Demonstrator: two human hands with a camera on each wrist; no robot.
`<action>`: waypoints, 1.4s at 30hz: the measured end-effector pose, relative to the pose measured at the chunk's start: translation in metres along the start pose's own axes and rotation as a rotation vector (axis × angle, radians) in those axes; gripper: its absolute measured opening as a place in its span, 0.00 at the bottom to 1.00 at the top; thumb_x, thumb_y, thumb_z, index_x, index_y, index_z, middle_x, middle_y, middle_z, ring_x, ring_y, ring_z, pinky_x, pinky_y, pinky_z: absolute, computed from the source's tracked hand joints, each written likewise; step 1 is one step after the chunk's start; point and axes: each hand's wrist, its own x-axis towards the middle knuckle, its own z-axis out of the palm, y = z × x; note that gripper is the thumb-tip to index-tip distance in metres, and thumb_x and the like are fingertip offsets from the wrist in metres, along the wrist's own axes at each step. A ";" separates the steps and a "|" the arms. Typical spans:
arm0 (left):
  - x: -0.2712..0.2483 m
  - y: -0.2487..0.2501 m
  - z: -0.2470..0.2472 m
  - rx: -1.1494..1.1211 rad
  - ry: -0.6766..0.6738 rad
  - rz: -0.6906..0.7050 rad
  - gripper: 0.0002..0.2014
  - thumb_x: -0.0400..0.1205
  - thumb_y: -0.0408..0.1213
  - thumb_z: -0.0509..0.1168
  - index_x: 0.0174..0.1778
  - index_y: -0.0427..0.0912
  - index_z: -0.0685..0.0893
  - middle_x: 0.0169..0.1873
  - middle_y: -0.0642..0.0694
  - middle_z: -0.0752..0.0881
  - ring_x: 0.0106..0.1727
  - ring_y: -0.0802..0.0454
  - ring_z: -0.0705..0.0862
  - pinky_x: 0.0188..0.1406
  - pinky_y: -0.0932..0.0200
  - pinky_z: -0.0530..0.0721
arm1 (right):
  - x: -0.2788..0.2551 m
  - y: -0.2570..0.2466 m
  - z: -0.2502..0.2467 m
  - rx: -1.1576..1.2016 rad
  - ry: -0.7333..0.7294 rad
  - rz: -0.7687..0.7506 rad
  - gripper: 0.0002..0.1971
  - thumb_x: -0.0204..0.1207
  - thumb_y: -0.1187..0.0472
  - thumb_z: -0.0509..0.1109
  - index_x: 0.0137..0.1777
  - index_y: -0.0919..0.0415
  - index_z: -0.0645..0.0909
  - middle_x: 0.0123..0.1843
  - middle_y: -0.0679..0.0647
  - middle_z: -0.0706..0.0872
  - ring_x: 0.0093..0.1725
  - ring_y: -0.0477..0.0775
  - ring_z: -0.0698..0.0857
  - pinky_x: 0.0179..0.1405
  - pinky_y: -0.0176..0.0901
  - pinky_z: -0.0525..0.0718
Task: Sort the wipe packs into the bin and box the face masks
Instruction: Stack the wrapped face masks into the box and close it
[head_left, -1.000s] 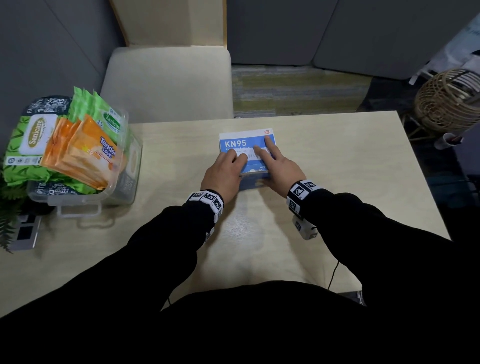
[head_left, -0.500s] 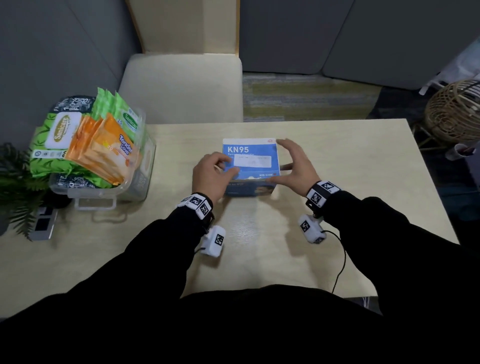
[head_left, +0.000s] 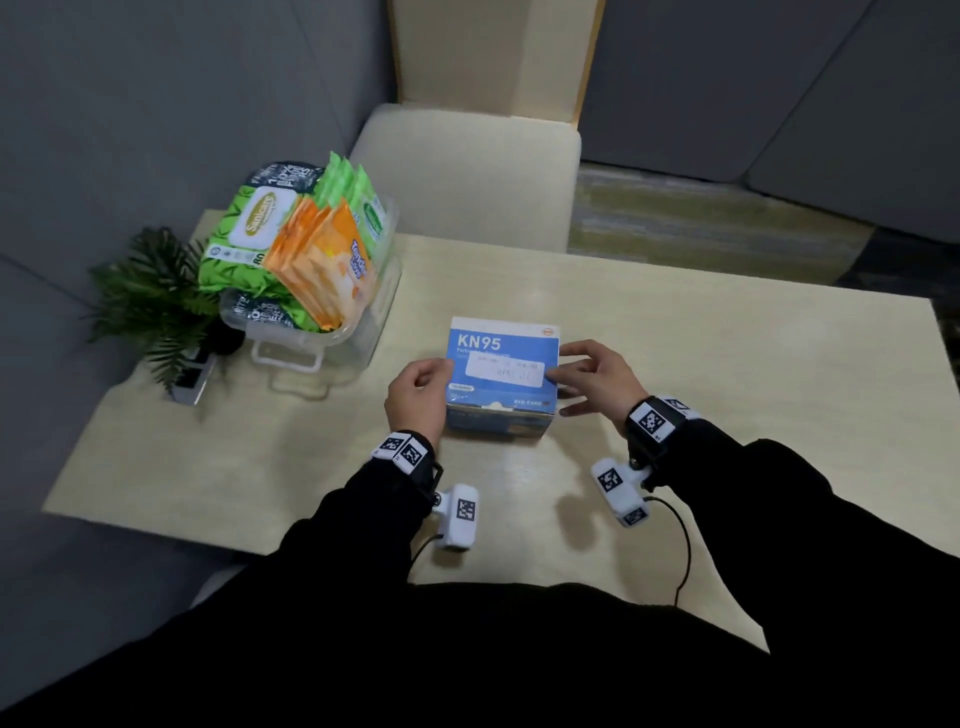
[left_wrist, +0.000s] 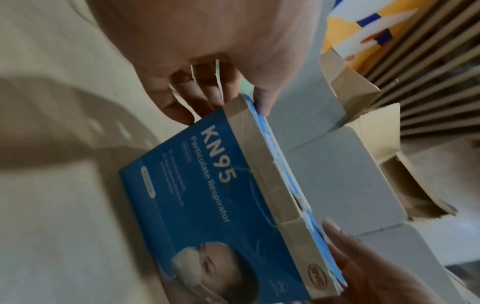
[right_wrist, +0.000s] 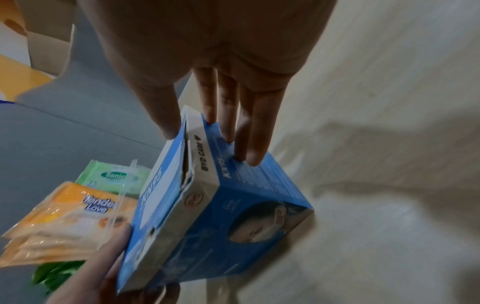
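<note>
A blue KN95 face mask box (head_left: 501, 379) stands mid-table with its lid down. My left hand (head_left: 439, 376) grips its left side, thumb on the lid edge and fingers curled against the side, as the left wrist view shows (left_wrist: 228, 102). My right hand (head_left: 563, 374) holds the right side, thumb on the lid and fingers laid down the side panel (right_wrist: 207, 131). At the table's left end, a clear plastic bin (head_left: 374, 312) holds orange wipe packs (head_left: 322, 265) and green wipe packs (head_left: 249, 234), which stick up above its rim.
A small green plant (head_left: 150, 291) and a dark device sit left of the bin. A cream chair (head_left: 467, 171) stands behind the table. An open cardboard carton (left_wrist: 363, 88) shows in the left wrist view. Bare tabletop (head_left: 727, 364) stretches to the right.
Both hands slid off the lid to the box's two sides and now grip it. The box has come slightly nearer me, and the head view has shifted.
</note>
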 end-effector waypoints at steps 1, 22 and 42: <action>-0.002 -0.002 -0.011 -0.013 0.026 -0.016 0.03 0.81 0.45 0.77 0.43 0.52 0.91 0.40 0.58 0.92 0.51 0.51 0.91 0.54 0.59 0.84 | -0.001 -0.002 0.009 0.022 -0.016 0.022 0.23 0.78 0.62 0.81 0.71 0.60 0.80 0.52 0.60 0.92 0.46 0.63 0.94 0.48 0.70 0.93; 0.069 -0.034 -0.234 0.042 0.211 -0.147 0.13 0.77 0.55 0.75 0.39 0.48 0.93 0.42 0.48 0.94 0.51 0.42 0.92 0.59 0.48 0.89 | -0.010 -0.018 0.244 0.067 -0.284 0.171 0.24 0.79 0.59 0.80 0.72 0.64 0.77 0.54 0.66 0.88 0.41 0.70 0.92 0.39 0.58 0.94; 0.114 -0.007 -0.252 0.104 0.208 -0.118 0.17 0.86 0.50 0.71 0.56 0.40 0.93 0.48 0.42 0.88 0.52 0.41 0.84 0.53 0.58 0.77 | 0.003 -0.038 0.296 0.037 -0.201 0.162 0.24 0.82 0.57 0.77 0.73 0.63 0.74 0.51 0.63 0.86 0.42 0.68 0.93 0.49 0.66 0.93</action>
